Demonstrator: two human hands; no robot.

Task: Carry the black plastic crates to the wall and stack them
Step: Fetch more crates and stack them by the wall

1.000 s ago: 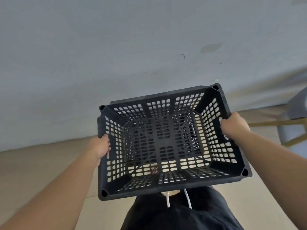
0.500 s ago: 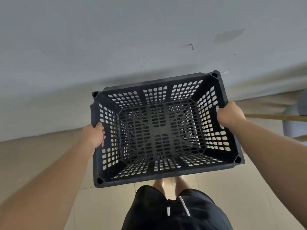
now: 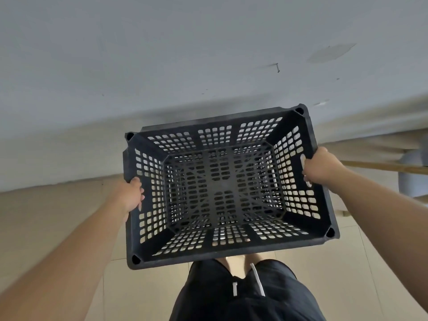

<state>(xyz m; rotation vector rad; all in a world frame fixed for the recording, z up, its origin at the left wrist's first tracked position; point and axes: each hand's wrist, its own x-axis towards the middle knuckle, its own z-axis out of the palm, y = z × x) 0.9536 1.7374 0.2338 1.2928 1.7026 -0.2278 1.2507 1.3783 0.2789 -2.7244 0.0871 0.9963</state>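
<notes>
The black perforated plastic crate (image 3: 222,181) sits a little higher and further left in the head view than a second ago. The left hand (image 3: 132,195) and right hand (image 3: 322,167) gripping its short sides have moved with it. Bare skin of legs or feet (image 3: 234,262) now shows under its near rim, where the black shorts (image 3: 243,302) met it before. The darker patch (image 3: 331,53) has slid right, and the grey chair (image 3: 414,174) shows less.
</notes>
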